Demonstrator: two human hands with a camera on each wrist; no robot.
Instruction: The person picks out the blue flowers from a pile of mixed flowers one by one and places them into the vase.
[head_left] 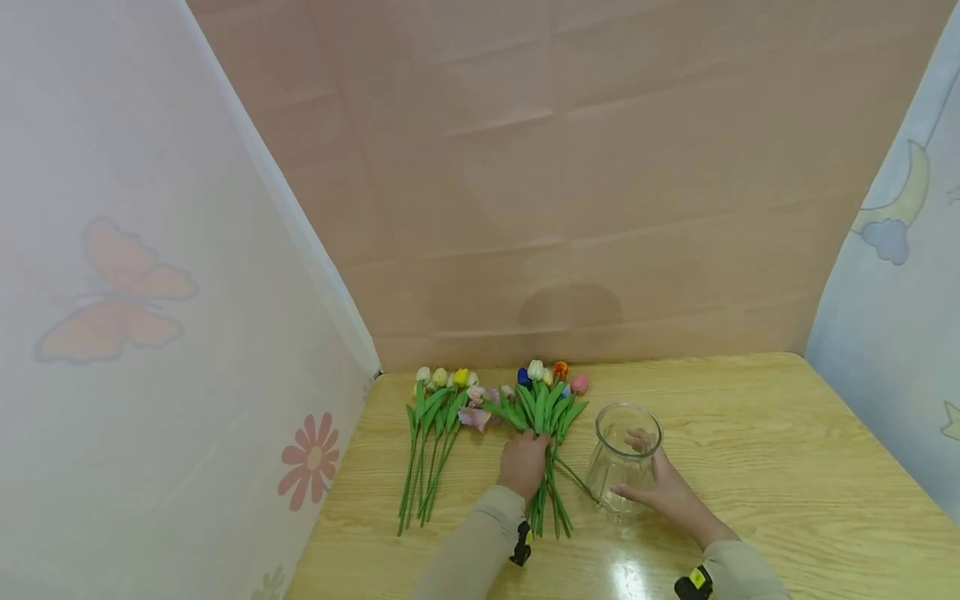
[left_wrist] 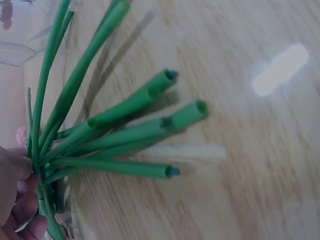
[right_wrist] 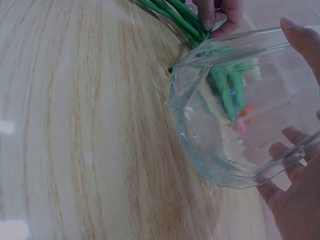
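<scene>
A bunch of artificial tulips (head_left: 542, 410) lies near the middle of the table, with white, blue, orange and pink heads pointing away from me. My left hand (head_left: 523, 462) grips its green stems below the leaves. In the left wrist view the cut ends of the stems (left_wrist: 125, 135) fan out over the wood. To the right of the bunch is a clear glass vase (head_left: 606, 473), its round mouth upward and tilted slightly. My right hand (head_left: 666, 493) holds the vase from its right side, thumb on the near side and fingers on the far side.
More tulips (head_left: 437, 417), with white and yellow heads, lie in a row on the left of the wooden table (head_left: 750, 442). Pale purple flowers (head_left: 474, 417) lie between the two groups. A brown backdrop (head_left: 465, 208) hangs behind, with printed curtains at both sides.
</scene>
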